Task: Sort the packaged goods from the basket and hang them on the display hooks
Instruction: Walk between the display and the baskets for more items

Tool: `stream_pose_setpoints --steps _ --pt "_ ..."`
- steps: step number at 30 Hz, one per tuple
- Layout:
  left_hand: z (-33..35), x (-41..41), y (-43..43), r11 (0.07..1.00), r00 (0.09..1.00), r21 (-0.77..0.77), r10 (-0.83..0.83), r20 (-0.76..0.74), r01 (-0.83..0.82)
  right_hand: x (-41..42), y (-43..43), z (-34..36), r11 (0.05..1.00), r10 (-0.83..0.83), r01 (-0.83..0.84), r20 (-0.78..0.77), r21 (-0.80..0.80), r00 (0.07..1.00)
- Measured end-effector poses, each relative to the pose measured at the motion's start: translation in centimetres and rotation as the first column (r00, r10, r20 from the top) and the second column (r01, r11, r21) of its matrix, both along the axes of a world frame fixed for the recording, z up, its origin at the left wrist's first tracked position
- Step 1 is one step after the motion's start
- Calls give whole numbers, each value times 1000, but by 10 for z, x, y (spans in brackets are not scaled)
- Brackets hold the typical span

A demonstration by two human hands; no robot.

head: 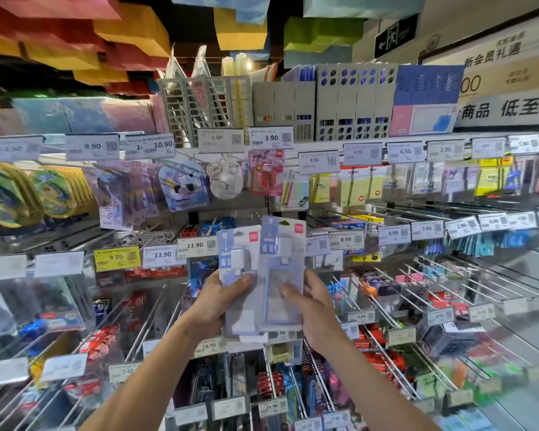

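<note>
I hold two lilac badge-holder packs upright in front of the hook display. My left hand [220, 301] grips the left pack [238, 253], thumb across its front. My right hand [316, 303] pinches the right pack [282, 265], which overlaps the left one and stands slightly higher. Both packs carry a red brand mark at the top. Display hooks [386, 293] with price tags jut out around them, many loaded with packaged stationery. The basket is not in view.
A shelf above holds grey file organisers [349, 104] and price labels [271, 138]. Long bare hooks [486, 275] stretch to the right. Sticky notes [355, 188] and character goods [184, 185] hang at eye level. Paper bags [131, 29] hang overhead.
</note>
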State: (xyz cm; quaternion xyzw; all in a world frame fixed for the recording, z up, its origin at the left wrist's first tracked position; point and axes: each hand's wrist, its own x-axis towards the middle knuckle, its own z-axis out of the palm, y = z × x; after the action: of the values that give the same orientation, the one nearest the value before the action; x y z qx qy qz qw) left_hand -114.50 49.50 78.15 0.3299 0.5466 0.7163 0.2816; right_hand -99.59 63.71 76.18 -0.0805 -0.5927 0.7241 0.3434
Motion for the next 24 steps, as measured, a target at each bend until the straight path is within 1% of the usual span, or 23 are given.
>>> stream_pose_setpoints --steps 3,5,7,9,11,15,19,21,24 --pt "6 -1 -4 1000 1000 4 -16 -11 16 13 20 -15 988 67 -64 18 -139 998" --pt "10 -2 -6 996 995 22 -91 -47 92 24 34 -33 979 117 -103 74 -179 990" --pt "17 0 -8 989 988 39 -143 -65 145 32 45 -54 982 125 -97 171 -163 977" --pt "22 0 -8 986 987 63 -149 -56 152 35 51 -70 990 93 -61 270 -125 958" --pt "26 0 -8 985 988 80 -148 -39 150 31 52 -75 995 69 -41 329 -92 942" --pt "29 0 -7 984 987 78 -160 -22 161 10 47 -64 999 42 -37 351 -20 936" --pt "31 4 -5 993 993 43 -111 -43 113 -6 45 -58 999 11 -22 354 27 935" --pt "33 5 -5 994 995 46 -93 -27 95 -9 45 -57 998 4 -22 340 50 940" --pt "39 9 -3 989 993 86 -118 0 118 -9 46 -55 998 26 -40 280 42 960"
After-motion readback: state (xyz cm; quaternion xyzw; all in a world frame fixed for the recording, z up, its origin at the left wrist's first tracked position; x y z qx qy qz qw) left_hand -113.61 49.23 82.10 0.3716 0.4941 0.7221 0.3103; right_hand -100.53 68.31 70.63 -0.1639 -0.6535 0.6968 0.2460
